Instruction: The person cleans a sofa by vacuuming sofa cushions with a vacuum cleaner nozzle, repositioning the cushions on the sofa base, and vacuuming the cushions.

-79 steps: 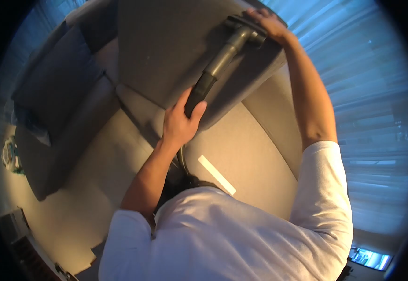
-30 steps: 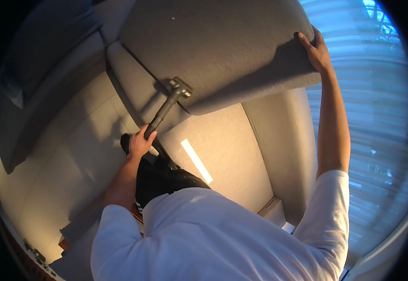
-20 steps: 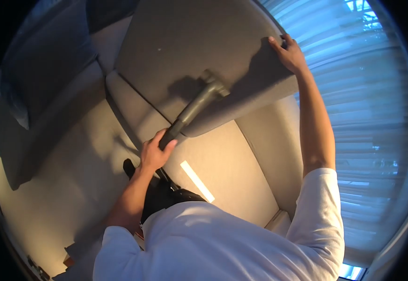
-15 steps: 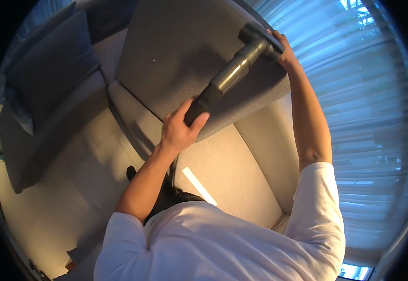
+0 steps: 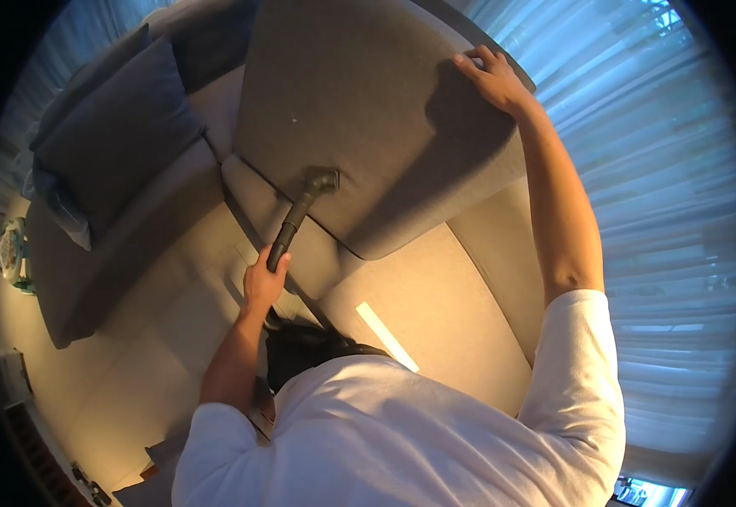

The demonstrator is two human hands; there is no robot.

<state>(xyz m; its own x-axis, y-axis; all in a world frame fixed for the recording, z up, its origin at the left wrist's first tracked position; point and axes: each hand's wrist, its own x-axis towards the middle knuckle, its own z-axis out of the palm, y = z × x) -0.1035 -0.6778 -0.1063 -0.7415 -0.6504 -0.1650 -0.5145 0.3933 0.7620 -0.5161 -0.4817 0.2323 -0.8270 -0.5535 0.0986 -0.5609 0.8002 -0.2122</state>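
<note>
My left hand [image 5: 264,279] is wrapped round the handle end of a dark vacuum wand [image 5: 293,221]. The wand's brush head [image 5: 324,180] lies against the broad face of a large grey sofa cushion [image 5: 342,93], near its lower left part. That cushion is tilted up from the sofa. At its top right edge my right hand [image 5: 494,78] holds on, thumb on the face and fingers over the rim. Below the cushion is the light sofa base [image 5: 444,296], with a white strip [image 5: 386,337] on it.
A grey pillow [image 5: 123,127] leans on the sofa section at the left, with a clear plastic bag [image 5: 62,207] beside it. Pale floor tiles [image 5: 131,372] run along the lower left. Sheer curtains [image 5: 672,220] hang at the right.
The brush head has moved from the cushion's top right, by my right hand, down and left. My left hand has drawn back down and left with the wand. My right hand stays at the cushion's edge.
</note>
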